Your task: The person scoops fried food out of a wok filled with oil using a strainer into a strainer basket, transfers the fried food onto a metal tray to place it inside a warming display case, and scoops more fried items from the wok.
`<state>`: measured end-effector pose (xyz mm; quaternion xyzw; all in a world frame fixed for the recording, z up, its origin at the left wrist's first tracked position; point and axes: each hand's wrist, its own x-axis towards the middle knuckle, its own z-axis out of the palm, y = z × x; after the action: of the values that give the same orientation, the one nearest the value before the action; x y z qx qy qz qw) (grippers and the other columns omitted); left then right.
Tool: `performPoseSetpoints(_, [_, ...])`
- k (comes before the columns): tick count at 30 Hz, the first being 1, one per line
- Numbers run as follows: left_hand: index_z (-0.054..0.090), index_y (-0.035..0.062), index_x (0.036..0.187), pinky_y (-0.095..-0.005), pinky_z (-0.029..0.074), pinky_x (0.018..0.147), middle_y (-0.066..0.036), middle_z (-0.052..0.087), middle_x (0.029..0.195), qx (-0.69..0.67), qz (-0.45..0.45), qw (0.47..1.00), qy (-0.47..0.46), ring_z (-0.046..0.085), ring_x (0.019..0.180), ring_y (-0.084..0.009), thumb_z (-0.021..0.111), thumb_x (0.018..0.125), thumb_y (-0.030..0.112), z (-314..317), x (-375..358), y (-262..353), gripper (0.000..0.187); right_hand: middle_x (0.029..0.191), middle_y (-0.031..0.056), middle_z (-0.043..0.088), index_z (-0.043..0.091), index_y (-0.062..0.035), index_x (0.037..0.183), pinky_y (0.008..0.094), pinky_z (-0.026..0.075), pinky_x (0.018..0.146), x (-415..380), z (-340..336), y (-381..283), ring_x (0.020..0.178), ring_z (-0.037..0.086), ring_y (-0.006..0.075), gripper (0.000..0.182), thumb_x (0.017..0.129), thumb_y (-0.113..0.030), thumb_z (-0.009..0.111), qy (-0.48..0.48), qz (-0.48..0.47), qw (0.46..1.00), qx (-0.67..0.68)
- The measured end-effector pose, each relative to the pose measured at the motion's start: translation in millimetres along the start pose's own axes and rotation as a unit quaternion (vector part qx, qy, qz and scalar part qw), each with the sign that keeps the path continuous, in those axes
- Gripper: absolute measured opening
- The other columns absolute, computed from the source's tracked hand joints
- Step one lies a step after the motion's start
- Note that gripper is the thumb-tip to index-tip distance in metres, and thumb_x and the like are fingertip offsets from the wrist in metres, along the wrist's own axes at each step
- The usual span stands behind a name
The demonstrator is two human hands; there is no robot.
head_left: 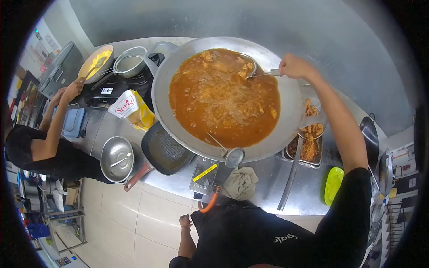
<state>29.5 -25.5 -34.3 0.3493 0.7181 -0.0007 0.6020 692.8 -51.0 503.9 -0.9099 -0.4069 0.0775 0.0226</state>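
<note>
My right hand (297,67) is closed around the handle of a wire skimmer (264,73), at the far right of a big wok (292,129). The skimmer's round head lies in the brown bubbling oil (196,98), with fried pieces (243,72) in it. More pieces float in the foamy middle. Clipped at the wok's near rim is a dial thermometer (234,157), its probe reaching into the oil. Low by my side, away from the counter, my left hand (185,221) is curled into a loose fist, with nothing visible in it.
Right of the wok, a long-handled strainer (311,129) with fried pieces rests over a metal tray (316,156). A green dish (333,185), cloth (241,183), grill pan (167,149), steel bowl (117,158) and Sovia bag (142,117) surround it. At left, another person (49,143) handles a pan (96,62).
</note>
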Motion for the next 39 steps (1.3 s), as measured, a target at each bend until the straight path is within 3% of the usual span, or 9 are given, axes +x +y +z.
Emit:
performPoseSetpoints(7, [0.053, 0.0050, 0.106, -0.0343, 0.048, 0.051, -0.006, 0.054, 0.079, 0.004, -0.002, 1.000, 0.003, 0.056, 0.063, -0.0199, 0.060, 0.084, 0.025, 3.5, 1.3, 0.3, 0.031, 0.074, 0.0169, 0.066, 0.070, -0.0017, 0.085, 0.0414, 0.048, 0.067, 21.0, 19.1, -48.5, 0.071, 0.064, 0.0287, 0.020, 0.077, -0.015, 0.058, 0.059, 0.001, 0.994, -0.087])
performPoseSetpoints(10, [0.053, 0.0050, 0.107, -0.0341, 0.048, 0.051, -0.007, 0.055, 0.079, -0.003, 0.003, 1.000, 0.004, 0.056, 0.063, -0.0201, 0.060, 0.084, 0.025, 4.7, 2.4, 1.1, 0.031, 0.089, 0.0185, 0.068, 0.069, -0.0020, 0.083, 0.0407, 0.051, 0.076, 18.3, 17.9, -75.0, 0.086, 0.065, 0.0310, 0.021, 0.081, -0.021, 0.060, 0.050, 0.007, 0.997, -0.066])
performPoseSetpoints(13, [0.053, 0.0049, 0.108, -0.0336, 0.048, 0.050, -0.007, 0.056, 0.081, -0.004, 0.007, 1.000, 0.006, 0.057, 0.064, -0.0201, 0.059, 0.083, 0.025, 4.0, 3.5, 5.7, 0.032, 0.094, 0.0180, 0.067, 0.069, -0.0043, 0.091, 0.0414, 0.051, 0.078, 18.6, 6.5, -78.8, 0.088, 0.065, 0.0298, 0.021, 0.082, -0.019, 0.056, -0.030, -0.001, 0.999, -0.017])
performPoseSetpoints(16, [0.053, 0.0047, 0.108, -0.0328, 0.048, 0.049, -0.008, 0.057, 0.082, 0.001, 0.013, 1.000, 0.005, 0.058, 0.065, -0.0197, 0.060, 0.083, 0.025, 3.7, 3.3, 5.1, 0.033, 0.092, 0.0167, 0.068, 0.069, -0.0048, 0.090, 0.0420, 0.050, 0.077, 2.1, 7.2, -82.4, 0.085, 0.065, 0.0301, 0.020, 0.083, -0.018, 0.055, 0.024, -0.033, 0.999, 0.011])
performPoseSetpoints(22, [0.054, 0.0047, 0.107, -0.0315, 0.048, 0.049, -0.008, 0.058, 0.083, 0.007, 0.019, 1.000, 0.019, 0.059, 0.064, -0.0191, 0.060, 0.083, 0.025, 1.6, 2.3, 3.1, 0.032, 0.090, 0.0151, 0.068, 0.070, -0.0080, 0.090, 0.0444, 0.050, 0.077, -41.8, 10.1, -96.7, 0.086, 0.064, 0.0334, 0.016, 0.085, -0.016, 0.057, 0.111, -0.019, 0.990, -0.081])
performPoseSetpoints(31, [0.054, 0.0060, 0.104, -0.0320, 0.048, 0.049, -0.007, 0.057, 0.076, 0.006, 0.039, 0.999, 0.009, 0.058, 0.062, -0.0190, 0.061, 0.083, 0.025, 2.1, -1.6, 12.1, 0.029, 0.085, 0.0164, 0.067, 0.070, -0.0055, 0.090, 0.0433, 0.049, 0.074, -62.4, 18.6, -49.1, 0.081, 0.063, 0.0352, 0.016, 0.084, -0.016, 0.059, 0.090, 0.031, 0.995, -0.028])
performPoseSetpoints(37, [0.053, 0.0056, 0.107, -0.0336, 0.049, 0.050, -0.006, 0.056, 0.076, 0.011, 0.054, 0.998, -0.002, 0.059, 0.064, -0.0202, 0.060, 0.084, 0.027, 0.5, -0.9, 16.3, 0.031, 0.080, 0.0183, 0.067, 0.068, 0.0000, 0.089, 0.0396, 0.047, 0.070, -75.3, 16.9, 10.0, 0.074, 0.063, 0.0304, 0.020, 0.080, -0.017, 0.061, 0.015, 0.028, 0.988, 0.150])
performPoseSetpoints(39, [0.053, 0.0051, 0.108, -0.0337, 0.049, 0.050, -0.007, 0.056, 0.078, 0.020, 0.050, 0.999, -0.006, 0.059, 0.065, -0.0211, 0.060, 0.085, 0.027, 0.0, 2.1, 15.1, 0.033, 0.077, 0.0172, 0.066, 0.068, 0.0005, 0.091, 0.0385, 0.047, 0.069, -89.6, 14.1, 21.7, 0.072, 0.062, 0.0278, 0.022, 0.081, -0.017, 0.061, 0.056, 0.015, 0.989, 0.135])
